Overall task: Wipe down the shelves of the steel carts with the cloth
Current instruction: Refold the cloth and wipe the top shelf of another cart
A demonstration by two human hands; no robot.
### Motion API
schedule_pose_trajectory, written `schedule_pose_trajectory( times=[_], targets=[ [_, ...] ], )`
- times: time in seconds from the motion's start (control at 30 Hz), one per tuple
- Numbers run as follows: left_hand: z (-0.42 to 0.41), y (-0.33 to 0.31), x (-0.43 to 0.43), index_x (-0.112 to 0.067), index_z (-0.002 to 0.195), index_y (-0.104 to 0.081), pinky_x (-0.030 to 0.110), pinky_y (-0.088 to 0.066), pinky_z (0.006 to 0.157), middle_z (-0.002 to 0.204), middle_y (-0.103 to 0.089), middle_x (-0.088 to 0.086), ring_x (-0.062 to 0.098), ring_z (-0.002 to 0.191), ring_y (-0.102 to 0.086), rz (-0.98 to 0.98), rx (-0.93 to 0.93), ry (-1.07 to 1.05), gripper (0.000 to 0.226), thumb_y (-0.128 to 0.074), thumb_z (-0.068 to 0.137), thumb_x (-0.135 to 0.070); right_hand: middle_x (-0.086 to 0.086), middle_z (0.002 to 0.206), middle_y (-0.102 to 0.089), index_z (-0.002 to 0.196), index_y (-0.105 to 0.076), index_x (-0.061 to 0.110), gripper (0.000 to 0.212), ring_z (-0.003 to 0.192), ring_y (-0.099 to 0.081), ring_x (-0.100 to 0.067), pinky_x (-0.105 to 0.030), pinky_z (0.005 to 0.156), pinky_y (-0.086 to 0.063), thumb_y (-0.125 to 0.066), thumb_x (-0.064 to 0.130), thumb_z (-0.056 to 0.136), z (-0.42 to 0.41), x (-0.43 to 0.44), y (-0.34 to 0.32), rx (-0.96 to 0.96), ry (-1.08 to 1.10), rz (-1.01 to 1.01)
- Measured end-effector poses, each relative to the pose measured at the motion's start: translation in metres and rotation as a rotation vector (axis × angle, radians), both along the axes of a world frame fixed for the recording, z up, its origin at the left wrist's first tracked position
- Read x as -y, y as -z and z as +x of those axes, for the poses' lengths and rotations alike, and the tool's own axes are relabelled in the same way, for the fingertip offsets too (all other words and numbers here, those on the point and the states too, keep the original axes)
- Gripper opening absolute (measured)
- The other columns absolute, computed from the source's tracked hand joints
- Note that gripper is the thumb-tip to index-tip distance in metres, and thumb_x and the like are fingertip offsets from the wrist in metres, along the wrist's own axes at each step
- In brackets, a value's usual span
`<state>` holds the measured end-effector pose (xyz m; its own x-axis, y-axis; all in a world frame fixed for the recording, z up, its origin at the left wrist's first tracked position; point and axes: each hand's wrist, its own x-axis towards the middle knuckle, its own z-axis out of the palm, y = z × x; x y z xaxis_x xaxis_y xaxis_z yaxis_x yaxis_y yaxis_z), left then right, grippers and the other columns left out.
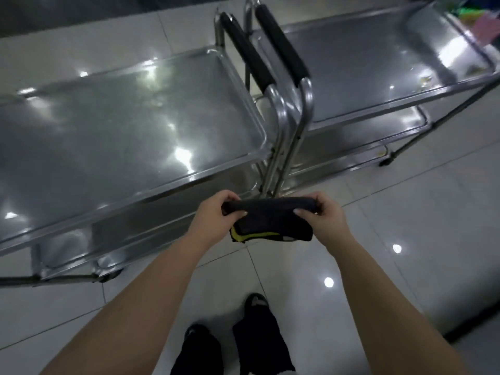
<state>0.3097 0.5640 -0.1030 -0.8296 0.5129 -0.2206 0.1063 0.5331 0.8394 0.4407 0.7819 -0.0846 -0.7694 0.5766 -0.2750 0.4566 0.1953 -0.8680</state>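
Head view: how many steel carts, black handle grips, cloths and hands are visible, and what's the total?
2 steel carts
2 black handle grips
1 cloth
2 hands
Total: 7

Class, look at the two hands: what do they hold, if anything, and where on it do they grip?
A folded dark cloth, held by its two ends: left hand on one, right hand on the other.
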Motion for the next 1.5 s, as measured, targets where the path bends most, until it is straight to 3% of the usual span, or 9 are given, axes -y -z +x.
schedule_pose_trajectory(
  times=[0.07, 0.23, 0.53, 0.7, 0.83, 1.07, 1.2, 1.37, 1.5],
  targets=[
    [-0.001, -0.042, -0.022, -0.040, 0.079, -0.063, 0.022, -0.052, 0.067, 0.079, -0.067, -0.015, 0.000, 0.074, -0.061, 0.067, 0.006, -0.003, 0.027, -0.080, 0.076, -0.019, 0.000, 0.082, -0.069, 0.085, -0.063, 0.029, 0.021, 0.081, -0.066, -0.018, -0.038, 0.069, -0.056, -0.075, 0.012, 0.082, 0.011, -0.016, -0.037, -0.056, 0.041, 0.000],
    [0.002, -0.144, -0.091, -0.040, 0.072, -0.066, 0.006, -0.045, 0.060, 0.069, -0.067, -0.019, -0.008, 0.064, -0.059, 0.211, -0.104, 0.030, 0.031, -0.082, 0.074, -0.013, 0.004, 0.080, -0.068, 0.088, -0.064, 0.028, 0.019, 0.077, -0.065, -0.012, -0.027, 0.064, -0.053, -0.075, 0.013, 0.083, 0.037, -0.068, -0.122, -0.254, 0.148, 0.019],
    [0.016, -0.228, -0.178, -0.040, 0.077, -0.068, 0.015, -0.048, 0.067, 0.079, -0.068, -0.015, -0.002, 0.076, -0.062, 0.303, -0.308, 0.034, 0.022, -0.081, 0.074, -0.023, -0.002, 0.089, -0.066, 0.093, -0.061, 0.022, 0.013, 0.088, -0.063, -0.022, -0.042, 0.077, -0.055, -0.067, 0.011, 0.088, 0.058, -0.135, -0.206, -0.347, 0.167, 0.138],
    [0.014, -0.240, -0.212, -0.037, 0.078, -0.067, 0.022, -0.051, 0.068, 0.077, -0.068, -0.015, -0.004, 0.074, -0.063, 0.306, -0.315, -0.001, 0.019, -0.081, 0.074, -0.024, 0.001, 0.095, -0.064, 0.099, -0.062, 0.024, 0.011, 0.092, -0.060, -0.018, -0.046, 0.083, -0.055, -0.065, 0.018, 0.090, 0.055, -0.151, -0.213, -0.337, 0.251, 0.142],
    [0.003, -0.243, -0.240, -0.038, 0.084, -0.070, 0.033, -0.056, 0.075, 0.080, -0.069, -0.018, 0.003, 0.080, -0.065, 0.340, -0.348, -0.048, 0.017, -0.080, 0.072, -0.032, 0.007, 0.093, -0.065, 0.098, -0.062, 0.025, 0.011, 0.090, -0.060, -0.010, -0.034, 0.079, -0.054, -0.065, 0.018, 0.090, 0.041, -0.176, -0.211, -0.341, 0.295, 0.246],
    [-0.070, -0.235, -0.314, -0.028, 0.083, -0.072, 0.021, -0.054, 0.066, 0.078, -0.072, -0.007, 0.007, 0.075, -0.068, 0.361, -0.122, 0.082, 0.017, -0.083, 0.072, -0.020, 0.009, 0.092, -0.065, 0.099, -0.065, 0.023, 0.012, 0.088, -0.061, -0.008, -0.024, 0.074, -0.051, -0.066, 0.016, 0.089, -0.017, -0.241, -0.197, -0.336, 0.340, 0.257],
    [-0.121, -0.211, -0.354, -0.026, 0.076, -0.071, 0.019, -0.050, 0.059, 0.071, -0.071, -0.009, 0.007, 0.070, -0.068, 0.243, 0.014, 0.150, 0.013, -0.083, 0.072, -0.021, 0.005, 0.083, -0.066, 0.088, -0.064, 0.025, 0.015, 0.078, -0.062, -0.009, -0.014, 0.064, -0.047, -0.068, 0.010, 0.087, -0.060, -0.287, -0.183, -0.275, 0.334, 0.202],
    [-0.173, -0.183, -0.401, -0.028, 0.069, -0.069, 0.024, -0.051, 0.060, 0.070, -0.071, -0.010, 0.006, 0.067, -0.067, 0.196, 0.069, 0.116, 0.017, -0.083, 0.073, -0.019, 0.004, 0.087, -0.069, 0.090, -0.066, 0.026, 0.014, 0.085, -0.065, -0.013, -0.038, 0.080, -0.055, -0.069, 0.012, 0.087, -0.114, -0.338, -0.162, -0.167, 0.326, 0.153],
    [-0.189, -0.168, -0.437, -0.028, 0.071, -0.067, 0.016, -0.046, 0.055, 0.068, -0.069, -0.017, -0.003, 0.063, -0.064, 0.173, 0.047, 0.089, 0.018, -0.081, 0.074, -0.017, 0.010, 0.082, -0.069, 0.086, -0.066, 0.033, 0.022, 0.082, -0.065, -0.008, -0.036, 0.078, -0.056, -0.070, 0.011, 0.086, -0.134, -0.370, -0.142, -0.187, 0.368, 0.119]
  ],
)
